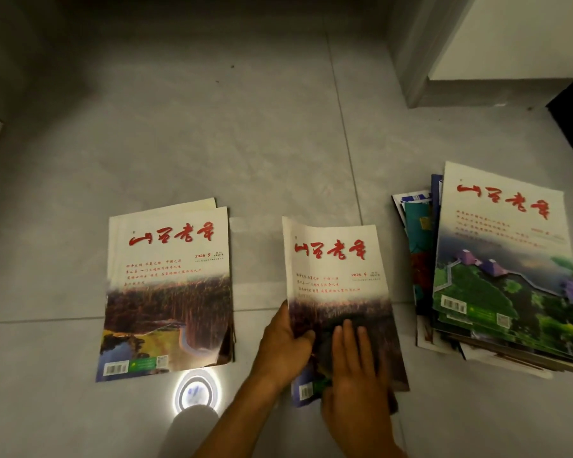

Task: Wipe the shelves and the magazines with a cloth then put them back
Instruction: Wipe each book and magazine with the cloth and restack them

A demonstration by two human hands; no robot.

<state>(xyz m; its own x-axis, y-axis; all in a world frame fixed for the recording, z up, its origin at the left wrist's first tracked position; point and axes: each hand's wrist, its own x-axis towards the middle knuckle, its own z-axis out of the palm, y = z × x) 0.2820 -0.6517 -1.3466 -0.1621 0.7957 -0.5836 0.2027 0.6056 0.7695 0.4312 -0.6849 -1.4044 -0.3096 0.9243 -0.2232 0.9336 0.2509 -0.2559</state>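
On the grey tiled floor (212,143), the right hand (354,368) presses a dark cloth (328,345) flat-fingered onto the middle magazine (338,276), whose left edge the left hand (285,345) grips. Wiping is underway; next, probably onto the small left pile (169,292). The bigger stack (497,269) sits right.

All I've got behind everything is a grey tiled floor (212,143) with thin grout lines, a round ceiling-light reflection (196,391) glaring off it, and a white cabinet (510,38) top right.
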